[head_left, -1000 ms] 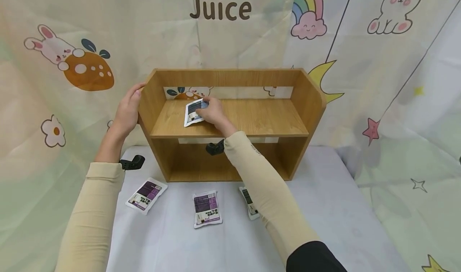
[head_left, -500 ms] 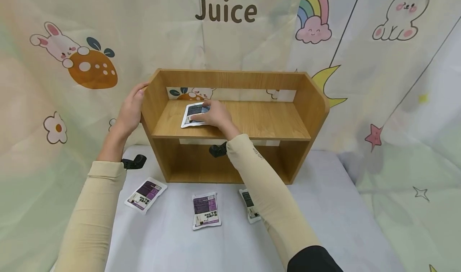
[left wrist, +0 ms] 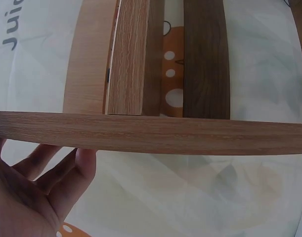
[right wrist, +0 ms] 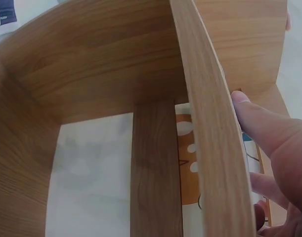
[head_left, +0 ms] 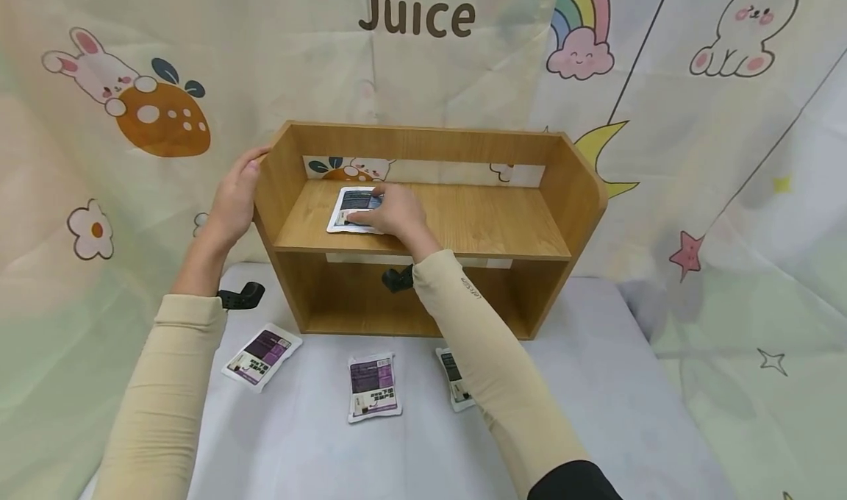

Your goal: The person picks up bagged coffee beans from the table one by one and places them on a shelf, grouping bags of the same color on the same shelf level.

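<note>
The left hand [head_left: 231, 204] rests on the shelf [head_left: 574, 191] at the upper part of its left panel [head_left: 286, 184], its slightly bent fingers against the outside; this probably steadies the shelf against sideways pressure.

The right hand [head_left: 400, 213] reaches in from the front of the shelf and grips the packet [head_left: 345, 209], which lies flat on the upper board [head_left: 490, 220], near the left panel. Its thumb is on the printed face and a bent finger at the far edge, pinching the packet across its right side, perhaps so the left side can slip close to the panel. I cannot tell what the other fingers do under the palm.

On the table [head_left: 602, 382] in front of the shelf, the left packet [head_left: 262, 356] lies slanted, the middle packet [head_left: 374, 388] nearly straight, and the right packet [head_left: 455, 379] partly beneath the right sleeve [head_left: 490, 353]. Their spacing seems meant to make each easy to pick up singly.
</note>
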Motion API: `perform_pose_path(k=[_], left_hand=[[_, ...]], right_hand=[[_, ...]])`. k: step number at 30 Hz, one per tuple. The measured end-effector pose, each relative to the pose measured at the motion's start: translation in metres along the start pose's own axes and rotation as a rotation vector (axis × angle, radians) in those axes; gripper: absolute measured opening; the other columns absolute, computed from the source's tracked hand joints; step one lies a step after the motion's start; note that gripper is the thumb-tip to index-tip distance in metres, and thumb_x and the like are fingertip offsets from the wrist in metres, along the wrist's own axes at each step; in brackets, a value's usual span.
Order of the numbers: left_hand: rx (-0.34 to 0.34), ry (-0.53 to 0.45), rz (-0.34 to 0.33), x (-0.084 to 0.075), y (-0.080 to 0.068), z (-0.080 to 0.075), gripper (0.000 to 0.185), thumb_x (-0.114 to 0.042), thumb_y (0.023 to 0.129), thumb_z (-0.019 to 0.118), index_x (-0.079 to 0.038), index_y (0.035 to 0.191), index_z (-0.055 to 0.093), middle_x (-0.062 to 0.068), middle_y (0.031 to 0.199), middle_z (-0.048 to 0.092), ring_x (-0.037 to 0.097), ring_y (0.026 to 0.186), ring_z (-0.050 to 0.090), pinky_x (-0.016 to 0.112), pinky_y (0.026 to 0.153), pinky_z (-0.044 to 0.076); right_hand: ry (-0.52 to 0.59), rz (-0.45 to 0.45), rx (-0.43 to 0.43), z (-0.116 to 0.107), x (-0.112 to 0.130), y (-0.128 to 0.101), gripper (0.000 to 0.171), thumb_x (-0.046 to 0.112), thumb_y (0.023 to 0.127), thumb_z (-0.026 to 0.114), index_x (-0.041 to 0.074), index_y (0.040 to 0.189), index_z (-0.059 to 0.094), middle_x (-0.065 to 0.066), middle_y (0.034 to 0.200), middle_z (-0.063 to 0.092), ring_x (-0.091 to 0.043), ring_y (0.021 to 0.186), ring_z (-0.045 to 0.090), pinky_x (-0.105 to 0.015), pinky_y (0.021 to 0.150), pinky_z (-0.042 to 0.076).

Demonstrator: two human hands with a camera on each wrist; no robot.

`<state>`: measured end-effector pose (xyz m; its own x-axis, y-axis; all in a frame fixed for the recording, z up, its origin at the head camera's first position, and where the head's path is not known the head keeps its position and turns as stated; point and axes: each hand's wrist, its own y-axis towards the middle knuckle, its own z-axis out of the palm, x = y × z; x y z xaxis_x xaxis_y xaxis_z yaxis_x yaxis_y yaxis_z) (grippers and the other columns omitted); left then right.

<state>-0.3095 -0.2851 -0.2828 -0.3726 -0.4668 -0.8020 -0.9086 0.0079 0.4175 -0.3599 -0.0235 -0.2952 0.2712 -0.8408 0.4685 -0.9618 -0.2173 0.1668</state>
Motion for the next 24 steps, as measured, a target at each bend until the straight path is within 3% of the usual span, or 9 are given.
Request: perform_pose_path(k=[4, 12, 16, 21, 24], left_hand=[[0.003, 0.009, 0.013, -0.001, 0.001, 0.001, 0.051, -0.044, 0.105, 0.019, -0.029, 0.151, 0.032, 0.015, 0.141, 0.038, 0.037, 0.118, 0.043, 0.063, 0.092, 0.038], [-0.008, 0.03, 0.011, -0.001, -0.004, 0.003, 0.051, -0.046, 0.104, 0.02, -0.031, 0.15, 0.034, 0.013, 0.143, 0.038, 0.035, 0.119, 0.041, 0.063, 0.094, 0.035], [-0.016, 0.037, 0.02, -0.001, -0.004, 0.002, 0.05, -0.045, 0.104, 0.019, -0.031, 0.15, 0.034, 0.013, 0.142, 0.038, 0.035, 0.119, 0.039, 0.063, 0.095, 0.031], [-0.033, 0.03, 0.015, -0.003, -0.004, 0.003, 0.05, -0.045, 0.104, 0.019, -0.033, 0.15, 0.035, 0.012, 0.141, 0.039, 0.032, 0.117, 0.04, 0.06, 0.094, 0.033], [-0.039, 0.026, 0.012, -0.002, -0.005, 0.004, 0.05, -0.045, 0.104, 0.019, -0.033, 0.15, 0.035, 0.012, 0.142, 0.039, 0.033, 0.117, 0.04, 0.061, 0.095, 0.032]], right_hand=[[-0.016, -0.01, -0.02, -0.001, -0.001, -0.002, 0.074, 0.068, 0.072, 0.072, 0.021, 0.129, 0.063, 0.001, 0.125, 0.06, -0.015, 0.103, 0.054, -0.03, 0.082, 0.044], [0.057, -0.011, -0.08, -0.001, -0.008, -0.013, 0.073, 0.064, 0.074, 0.073, 0.018, 0.13, 0.063, -0.001, 0.129, 0.058, -0.018, 0.116, 0.05, -0.033, 0.09, 0.043], [0.104, -0.039, -0.093, -0.01, -0.01, -0.021, 0.066, 0.058, 0.078, 0.074, 0.016, 0.128, 0.063, -0.002, 0.121, 0.061, -0.016, 0.105, 0.055, -0.031, 0.082, 0.046], [0.202, -0.104, -0.067, -0.026, -0.015, -0.038, 0.053, 0.046, 0.079, 0.078, 0.014, 0.119, 0.067, 0.001, 0.095, 0.063, -0.013, 0.082, 0.056, -0.029, 0.067, 0.045], [0.273, -0.13, -0.042, -0.032, -0.023, -0.051, 0.047, 0.039, 0.078, 0.082, 0.011, 0.113, 0.07, 0.001, 0.086, 0.063, -0.015, 0.077, 0.056, -0.028, 0.063, 0.044]])
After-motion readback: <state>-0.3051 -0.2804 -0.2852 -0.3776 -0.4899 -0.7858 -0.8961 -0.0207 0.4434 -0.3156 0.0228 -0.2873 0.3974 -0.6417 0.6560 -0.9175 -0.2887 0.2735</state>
